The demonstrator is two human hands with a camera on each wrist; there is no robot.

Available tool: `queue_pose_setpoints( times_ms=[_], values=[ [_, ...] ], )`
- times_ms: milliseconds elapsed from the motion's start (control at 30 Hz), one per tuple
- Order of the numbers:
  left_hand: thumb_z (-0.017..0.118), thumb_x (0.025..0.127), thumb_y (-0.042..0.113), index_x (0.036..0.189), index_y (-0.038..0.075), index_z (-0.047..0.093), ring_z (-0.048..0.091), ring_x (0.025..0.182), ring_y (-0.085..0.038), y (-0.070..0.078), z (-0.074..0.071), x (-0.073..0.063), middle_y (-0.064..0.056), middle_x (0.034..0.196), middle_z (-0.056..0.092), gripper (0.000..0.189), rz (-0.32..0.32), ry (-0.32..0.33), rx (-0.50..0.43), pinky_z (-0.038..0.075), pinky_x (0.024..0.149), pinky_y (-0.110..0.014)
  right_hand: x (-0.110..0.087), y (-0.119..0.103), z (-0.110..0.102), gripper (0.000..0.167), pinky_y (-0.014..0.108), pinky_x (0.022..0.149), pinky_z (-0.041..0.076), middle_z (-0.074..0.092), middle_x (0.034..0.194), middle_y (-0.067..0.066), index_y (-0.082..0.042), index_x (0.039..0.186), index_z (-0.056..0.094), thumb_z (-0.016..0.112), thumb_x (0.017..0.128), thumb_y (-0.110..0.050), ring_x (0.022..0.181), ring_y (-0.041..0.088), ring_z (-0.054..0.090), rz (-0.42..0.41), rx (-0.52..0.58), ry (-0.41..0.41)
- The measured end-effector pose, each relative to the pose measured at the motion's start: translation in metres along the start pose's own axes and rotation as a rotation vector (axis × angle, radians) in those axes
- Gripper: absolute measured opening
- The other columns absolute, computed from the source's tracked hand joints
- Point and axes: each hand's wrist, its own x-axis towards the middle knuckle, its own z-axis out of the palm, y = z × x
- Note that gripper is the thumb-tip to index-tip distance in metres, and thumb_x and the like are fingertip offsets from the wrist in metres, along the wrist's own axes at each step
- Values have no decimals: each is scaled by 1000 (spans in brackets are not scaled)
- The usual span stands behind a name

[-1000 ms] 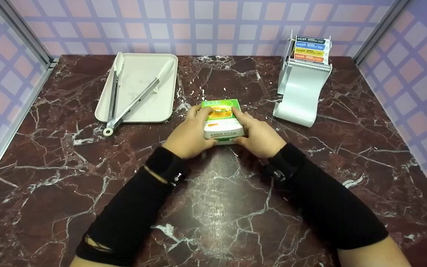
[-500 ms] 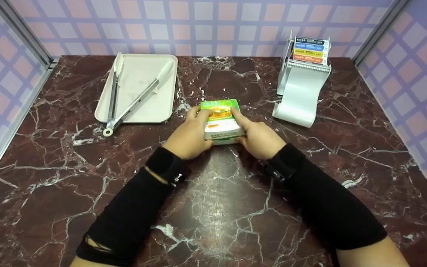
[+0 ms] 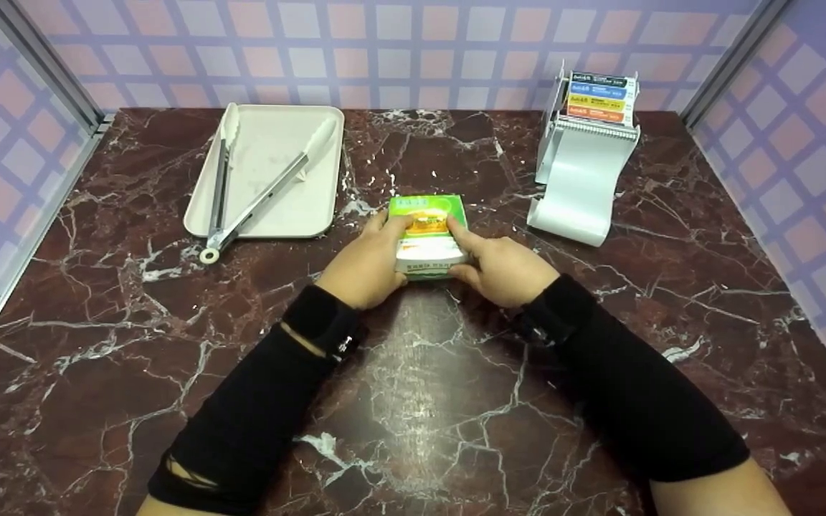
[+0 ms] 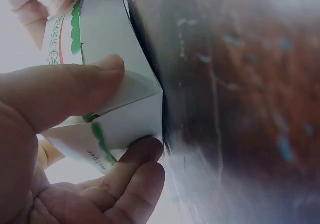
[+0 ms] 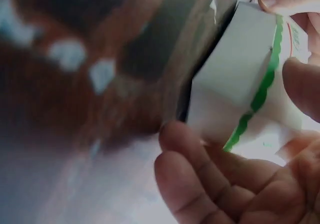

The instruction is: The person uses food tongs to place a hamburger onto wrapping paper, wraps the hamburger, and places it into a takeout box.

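A burger box [image 3: 427, 247] with a green and white lid and a burger picture stands on the table in front of me in the head view. My left hand [image 3: 364, 266] grips its left side, index finger on the lid and thumb by the near corner. From the other side my right hand [image 3: 510, 271] holds it, with the index finger on the lid and the thumb at the front face. In the left wrist view the thumb lies across the white lower wall of the box [image 4: 110, 33]. The right wrist view shows fingertips at the lower edge of the box [image 5: 225, 68].
At the back left, metal tongs [image 3: 269, 192] with white tips lie spread over a cream tray [image 3: 262, 129]. A dispenser [image 3: 599, 118] with colored labels and a hanging white strip [image 3: 586, 179] stands at the back right. Patterned walls enclose the dark marbled table [image 3: 413, 401].
Both hands stay on the burger box, which has shifted slightly. The left thumb has moved outward toward the near left corner, and the right thumb has shifted a little along the front.
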Motion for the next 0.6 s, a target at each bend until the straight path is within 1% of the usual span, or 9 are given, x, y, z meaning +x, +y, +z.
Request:
queue_pose_setpoints(
  times_ms=[67,133,167,300,400,500,600],
  values=[
    [84,87,15,166,21,29,53,141,-47,0,0,0,-27,173,18,96,9,-5,11,49,115,-55,0,0,0,79,57,121,42,32,168,27,-22,169,19,61,105,-42,143,47,51,-12,-13,6],
    [85,87,20,166,19,29,50,144,-46,-1,-1,-2,-26,173,17,97,20,-15,15,46,118,-54,0,-1,1,77,56,126,34,15,174,24,-19,168,22,62,105,-39,151,49,38,-21,-29,22],
    [85,88,24,167,19,28,49,145,-45,-2,-2,-2,-25,174,16,97,22,-21,11,45,120,-54,1,-1,1,76,56,127,33,12,175,23,-18,168,24,63,105,-37,152,50,37,-26,-34,32],
    [80,93,35,167,19,25,43,150,-44,-3,-2,-3,-24,175,13,94,21,-47,8,39,124,-53,2,-2,3,75,56,126,34,13,175,21,-14,167,26,64,105,-34,149,52,40,-45,-62,45],
    [74,97,35,168,20,23,41,152,-44,-4,-2,-3,-25,174,12,89,21,-53,14,38,125,-54,2,-2,5,76,56,125,36,9,175,23,-11,168,23,63,106,-32,148,54,41,-50,-70,34],
    [70,101,33,170,23,16,43,150,-43,-4,-1,-3,-24,175,10,89,11,-70,37,42,122,-53,1,-2,6,78,54,126,35,3,175,24,-7,168,17,60,107,-30,151,52,37,-63,-58,16],
    [64,104,32,171,27,4,48,147,-43,-3,0,-3,-23,175,4,90,-12,-109,69,49,116,-52,0,-3,6,80,51,125,37,-4,175,23,-4,168,10,58,108,-28,152,47,37,-75,-30,-15]
  ],
)
